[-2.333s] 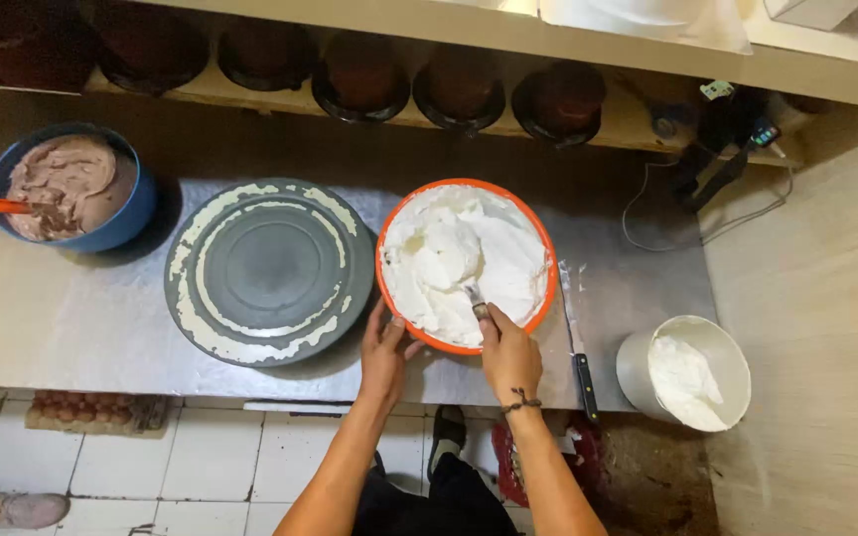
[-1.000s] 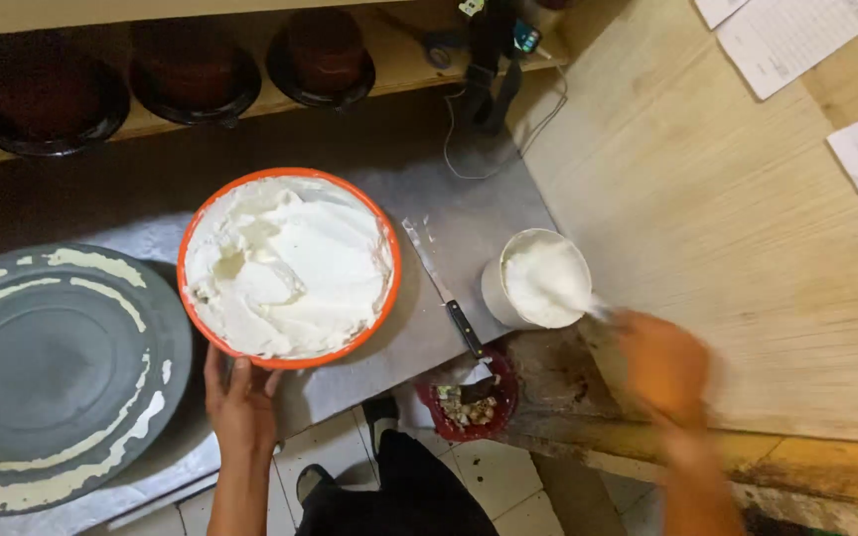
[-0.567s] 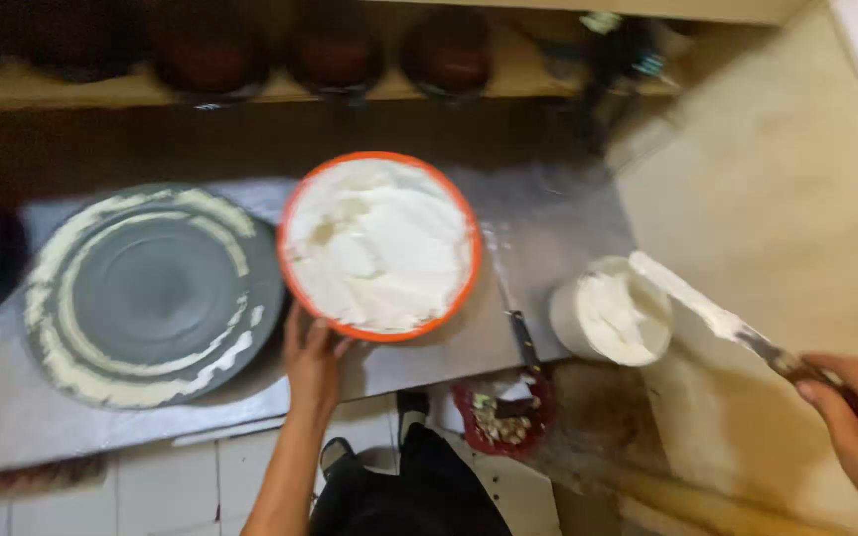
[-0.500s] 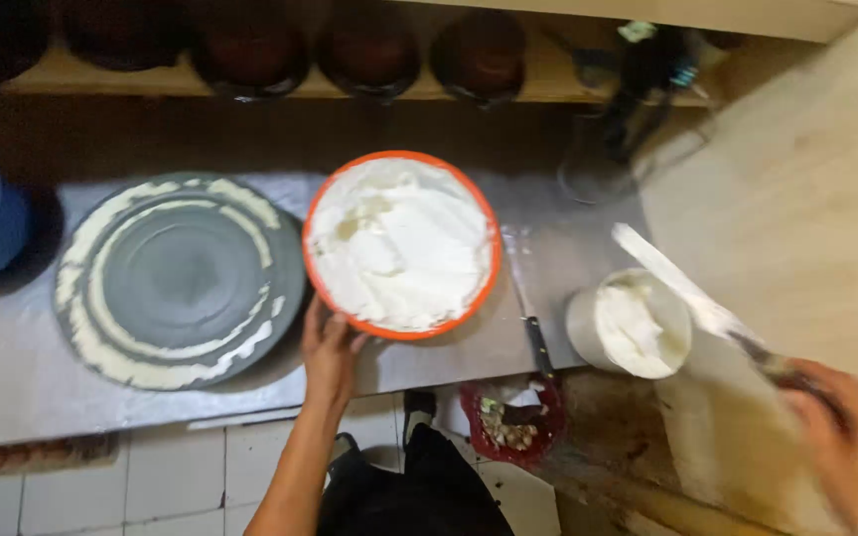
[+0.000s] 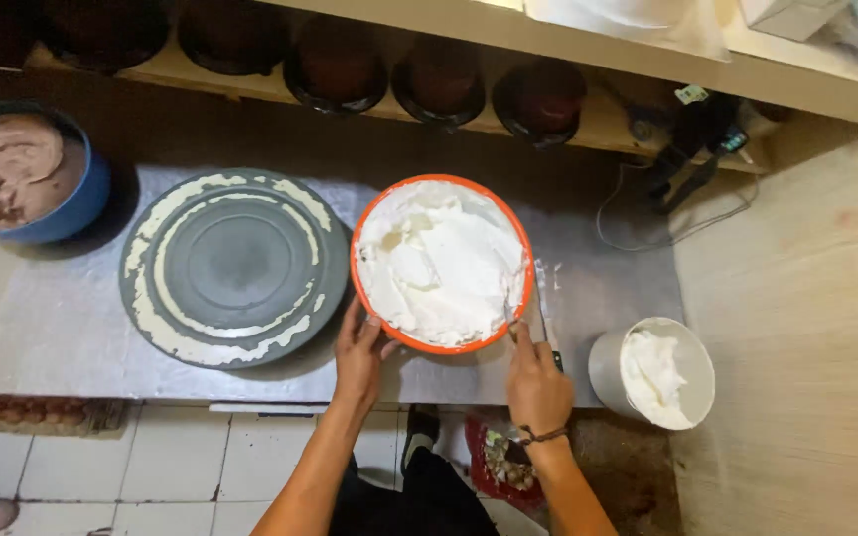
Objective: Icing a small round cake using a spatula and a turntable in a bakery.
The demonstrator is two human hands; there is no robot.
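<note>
At the far left of the counter sits a blue bowl (image 5: 42,213) of brownish cream, then a grey turntable (image 5: 235,266) smeared with white. Next comes the cake (image 5: 442,260) on its orange board, covered in white cream, at the middle of the counter. The left hand (image 5: 359,352) rests open against the board's near edge. The right hand (image 5: 536,382) is closed around a spatula (image 5: 510,320) touching the cake's side. A white tub (image 5: 652,372) of cream stands further right.
</note>
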